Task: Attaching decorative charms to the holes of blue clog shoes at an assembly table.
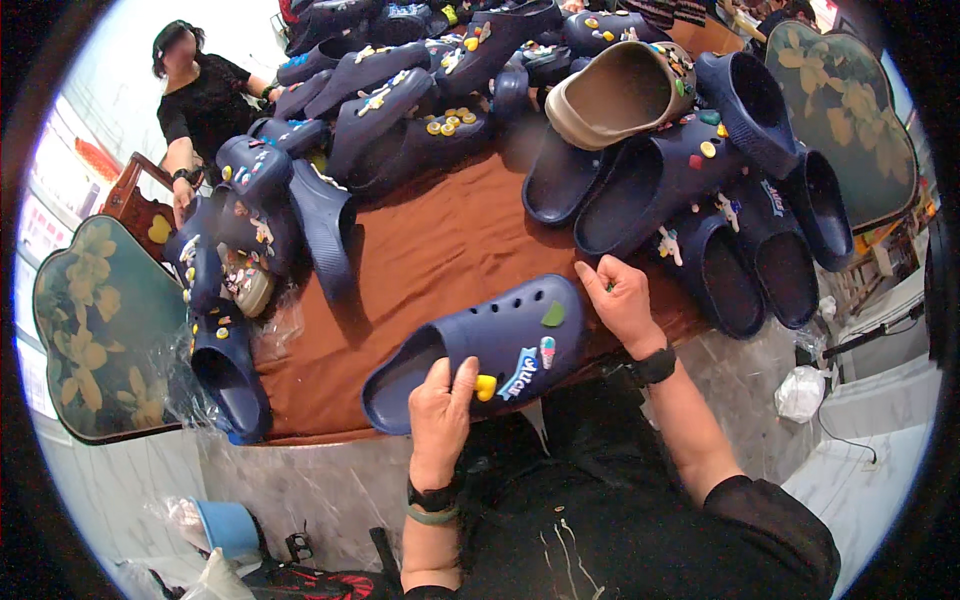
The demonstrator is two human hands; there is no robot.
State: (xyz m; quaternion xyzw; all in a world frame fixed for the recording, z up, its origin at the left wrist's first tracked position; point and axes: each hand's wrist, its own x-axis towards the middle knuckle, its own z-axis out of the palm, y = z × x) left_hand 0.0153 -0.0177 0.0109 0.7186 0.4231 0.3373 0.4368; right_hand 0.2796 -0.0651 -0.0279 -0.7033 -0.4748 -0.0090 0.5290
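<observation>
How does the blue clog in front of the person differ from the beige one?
Colour: the blue clog is navy; the beige clog is pale with a brownish inside. Position: the blue clog is by the near edge of the brown cloth, the left hand on it; the beige clog rests among piled clogs. Both carry small decorations.
</observation>
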